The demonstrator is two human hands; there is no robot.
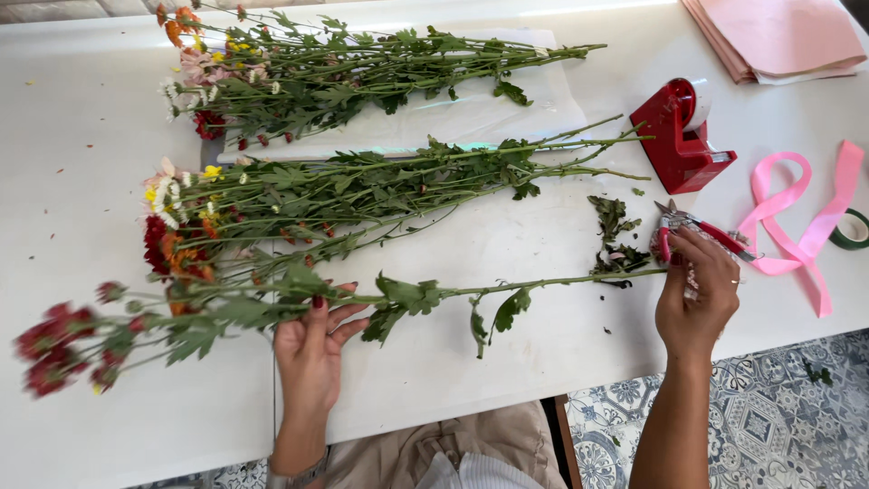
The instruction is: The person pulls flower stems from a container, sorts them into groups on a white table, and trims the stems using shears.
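My left hand point(313, 349) holds a long green flower stem point(434, 293) that lies across the white table point(81, 181), with dark red blooms point(56, 349) at its left end. My right hand point(695, 299) grips red-handled pruning shears point(697, 231) at the cut end of that stem. A small heap of trimmed leaves point(615, 237) lies just left of the shears.
Two bunches of mixed flowers lie further back: the far bunch point(344, 72) on clear wrap, the near bunch point(344, 195) in the middle. A red tape dispenser point(681, 136), pink ribbon point(801, 226), a green tape roll point(853, 231) and pink paper sheets point(783, 36) sit at right.
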